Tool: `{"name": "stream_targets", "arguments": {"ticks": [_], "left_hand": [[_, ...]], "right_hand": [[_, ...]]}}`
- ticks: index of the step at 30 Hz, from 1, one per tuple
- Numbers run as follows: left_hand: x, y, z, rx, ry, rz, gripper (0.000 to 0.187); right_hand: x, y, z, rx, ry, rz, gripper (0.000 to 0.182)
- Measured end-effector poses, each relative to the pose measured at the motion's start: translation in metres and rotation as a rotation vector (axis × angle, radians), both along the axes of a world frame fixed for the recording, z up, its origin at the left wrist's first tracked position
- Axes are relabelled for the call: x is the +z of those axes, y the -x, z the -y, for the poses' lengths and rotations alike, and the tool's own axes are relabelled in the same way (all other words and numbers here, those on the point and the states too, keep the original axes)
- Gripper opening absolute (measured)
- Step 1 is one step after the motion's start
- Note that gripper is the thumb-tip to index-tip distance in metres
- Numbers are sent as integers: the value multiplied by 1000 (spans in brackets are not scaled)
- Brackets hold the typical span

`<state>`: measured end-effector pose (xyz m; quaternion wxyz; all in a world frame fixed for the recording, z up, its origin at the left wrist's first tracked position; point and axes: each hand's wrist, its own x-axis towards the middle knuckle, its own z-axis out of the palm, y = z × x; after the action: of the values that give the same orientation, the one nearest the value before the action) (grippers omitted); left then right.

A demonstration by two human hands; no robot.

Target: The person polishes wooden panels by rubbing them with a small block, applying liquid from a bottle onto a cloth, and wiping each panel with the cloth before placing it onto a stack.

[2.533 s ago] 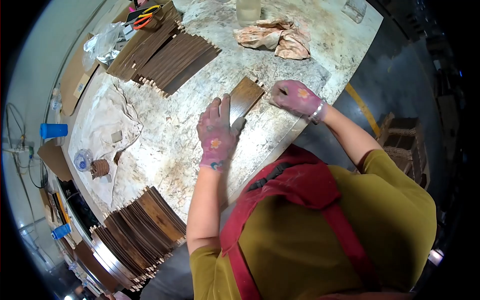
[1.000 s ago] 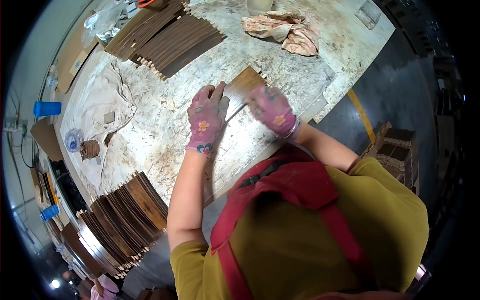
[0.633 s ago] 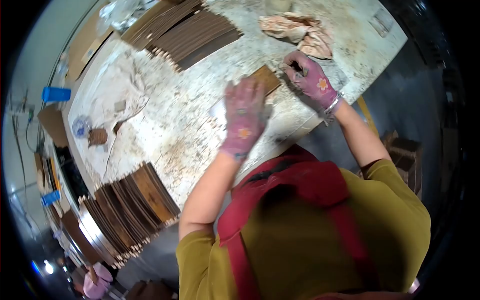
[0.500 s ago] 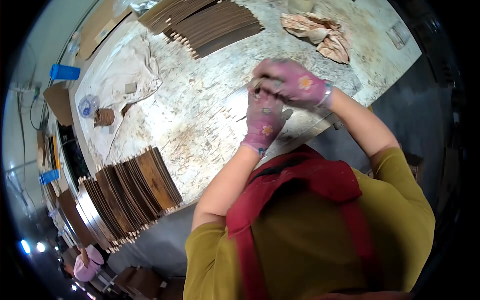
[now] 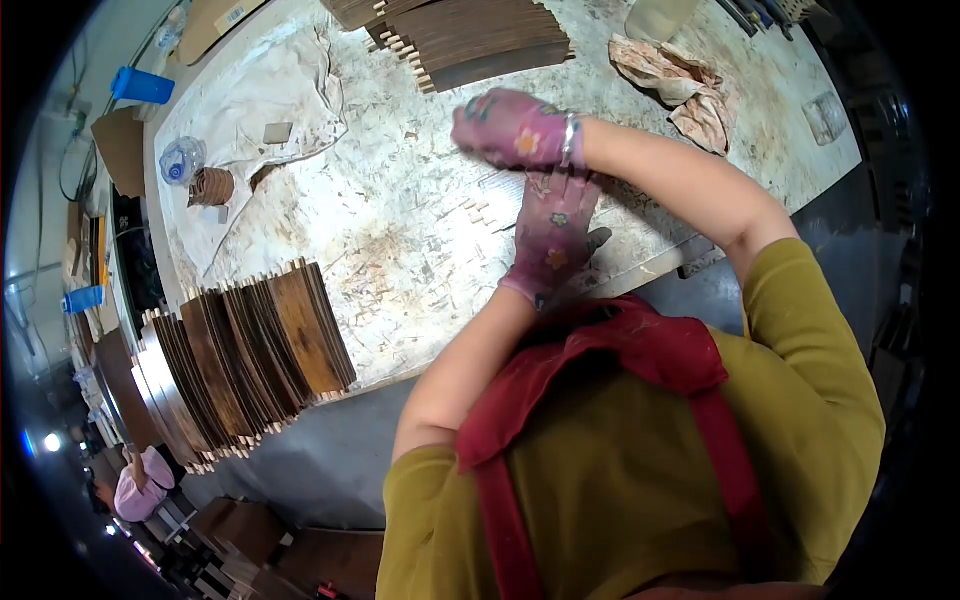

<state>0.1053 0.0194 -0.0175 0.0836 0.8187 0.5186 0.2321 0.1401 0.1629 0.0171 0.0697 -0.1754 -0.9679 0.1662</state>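
nearest the eye are an olive shirt (image 5: 640,480) and a dark red apron (image 5: 640,350) at the edge of the scuffed, whitish table (image 5: 400,260). just past them the left hand (image 5: 556,235), in a dirty pink flowered glove, lies flat, its grip spread rather than closed. beneath and beside it is what looks like a wooden slat (image 5: 507,198), mostly covered and washed out by glare, with pale pegs (image 5: 474,212) near its visible end. the right hand (image 5: 510,130), gloved alike, reaches across beyond the left fingertips, its wrist close above them (it is blurred, so i cannot tell whether its grip is together or holding anything).

this seems to be a moment of work over the slat, one hand steadying it, the other moving across. freeing the lower hand would call for lifting the crossed wrist clear, without nudging the slat.

to the left, a row of dark brown slats (image 5: 310,335) stands packed on edge along the table's border. farther out lie a white cloth (image 5: 235,110) bearing a small grey block (image 5: 277,133), a stack of dark slats (image 5: 490,45), and a crumpled, rust-stained rag (image 5: 680,85). in the distant lower left is a person in pink (image 5: 143,487).
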Motion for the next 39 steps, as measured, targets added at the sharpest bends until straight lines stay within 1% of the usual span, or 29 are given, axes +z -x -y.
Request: {"name": "stream_targets", "arguments": {"ticks": [1,2,3,4,5,6,7,8,9,11,12,13,14,16,18,19,20,21,22,23,24,26,29,32,33,36,37,38,39], "left_hand": [[-1,0,-3,-15,-49,56,67],[0,4,-3,-8,-16,69,69],[10,11,-2,-4,20,86,71],[16,19,0,-9,56,106,73],[9,32,5,49,31,56,77],[14,45,11,107,58,13,78],[28,58,16,127,113,-27,80],[26,67,20,108,100,-60,80],[24,69,22,102,96,-73,80],[19,67,22,95,89,-91,80],[17,65,21,90,85,-96,79],[17,63,19,84,80,-101,79],[20,62,19,81,85,-127,78],[18,64,18,54,71,-148,75],[6,68,17,39,18,-125,71],[6,70,15,28,-11,-115,68],[11,71,13,30,36,-105,67],[18,71,12,36,80,-94,65],[25,70,10,47,124,-82,63],[33,68,11,68,162,-68,61],[41,68,11,91,264,-32,57],[64,66,13,167,381,245,57],[49,81,8,186,508,529,58],[64,81,16,203,1006,1167,60],[29,94,31,15,999,1527,65],[25,97,41,122,1521,1916,73],[44,82,50,163,1530,2036,77],[48,74,60,122,1493,1980,74],[37,71,65,162,1439,1887,72]], "right_hand": [[2,-6,-4,-131,164,-106,12],[1,-16,-4,-240,317,-298,16],[12,-31,1,-405,592,-381,20],[9,-51,-1,-398,496,-503,23],[4,-72,1,-504,619,-582,24],[-2,-93,4,-614,738,-667,25],[-11,-110,6,-727,644,-755,23],[-17,-123,10,-838,547,-841,22],[-12,-120,23,-949,860,-1102,20],[3,-108,43,-956,598,-831,21],[9,-91,59,-904,581,-788,24],[-21,-77,65,-712,654,-877,25],[-15,-64,78,-687,682,-801,14],[-32,-64,74,-696,615,-818,16],[-25,-82,63,-907,710,-932,24],[-26,-98,50,-932,646,-990,25],[-25,-117,46,-1089,601,-1010,24],[-38,-136,36,-1138,632,-1114,29],[-52,-151,31,-1130,492,-1187,30],[-46,-161,38,-1135,645,-1231,29],[-38,-168,47,-1137,807,-1268,28],[-26,-174,66,-1137,850,-1269,28],[-28,-179,82,-1132,931,-1290,30],[-21,-178,95,-1151,972,-1287,25],[-19,-176,97,-1158,979,-1276,22],[-25,-176,100,-1034,980,-1254,23],[-8,-168,105,-1048,885,-1224,23],[-8,-161,105,-1018,871,-1189,24],[-9,-156,106,-988,856,-1155,24]]}}
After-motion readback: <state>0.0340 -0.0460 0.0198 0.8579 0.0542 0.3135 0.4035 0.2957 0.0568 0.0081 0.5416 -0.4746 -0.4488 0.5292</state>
